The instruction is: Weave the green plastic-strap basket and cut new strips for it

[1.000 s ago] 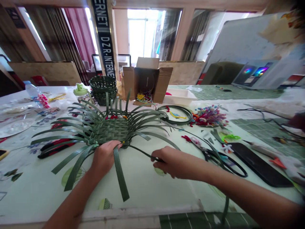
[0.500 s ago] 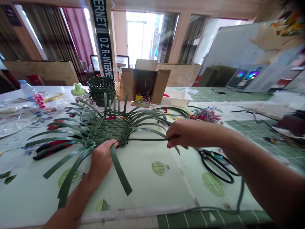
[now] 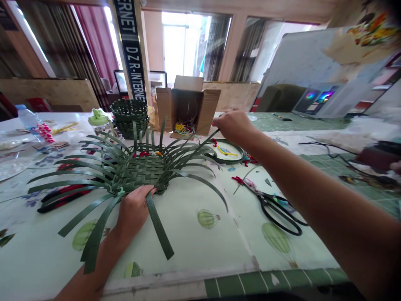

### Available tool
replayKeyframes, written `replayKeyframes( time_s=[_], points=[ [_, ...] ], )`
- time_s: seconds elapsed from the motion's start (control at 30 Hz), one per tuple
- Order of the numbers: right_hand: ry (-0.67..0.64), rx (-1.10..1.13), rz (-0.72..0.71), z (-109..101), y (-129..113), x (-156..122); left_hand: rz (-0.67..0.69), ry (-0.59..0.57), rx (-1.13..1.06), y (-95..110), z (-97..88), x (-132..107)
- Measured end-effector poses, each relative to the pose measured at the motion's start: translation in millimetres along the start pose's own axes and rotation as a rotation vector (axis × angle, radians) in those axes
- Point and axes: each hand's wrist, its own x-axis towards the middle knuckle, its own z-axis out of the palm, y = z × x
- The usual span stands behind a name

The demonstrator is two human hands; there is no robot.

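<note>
A half-woven green basket (image 3: 142, 171) lies on the table, with long flat strips fanning out from its sides. My left hand (image 3: 135, 202) is closed on the basket's near edge, thumb pressed against the weave beside a strip (image 3: 160, 232) that hangs toward me. Raised at the right, my right hand (image 3: 233, 125) pinches a thin green strip (image 3: 200, 146), which slants up from the basket's right side. Black-handled scissors (image 3: 278, 213) rest on the table below my right forearm. Red-and-black pliers (image 3: 62, 196) lie partly under the strips at left.
Behind the basket stand dark green woven baskets (image 3: 129, 119), a jar with a light green lid (image 3: 99, 121) and an open cardboard box (image 3: 211, 110) holding colored cords. A plastic bottle (image 3: 28, 119) is at far left. A coiled green strip (image 3: 233, 161) lies right of the basket.
My right hand has moved up and away from me, swinging the strip from nearly level to a rising slant. My left hand keeps its hold on the near edge.
</note>
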Motion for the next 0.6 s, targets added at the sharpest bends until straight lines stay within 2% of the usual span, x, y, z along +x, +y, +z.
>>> replayKeyframes(
  time_s=[0.17,0.3,0.47,0.6],
  points=[
    [0.113,0.132,0.237,2,14,49,-0.032,-0.046,0.027,0,2.6,-2],
    [0.020,0.218,0.372,22,-6,76,-0.052,-0.035,0.023,2,2.0,-2],
    [-0.067,0.282,0.273,54,-35,84,-0.038,-0.030,-0.011,4,0.3,0],
    [-0.126,0.303,0.160,52,-45,93,-0.001,-0.014,-0.002,4,0.2,-1]
  ],
)
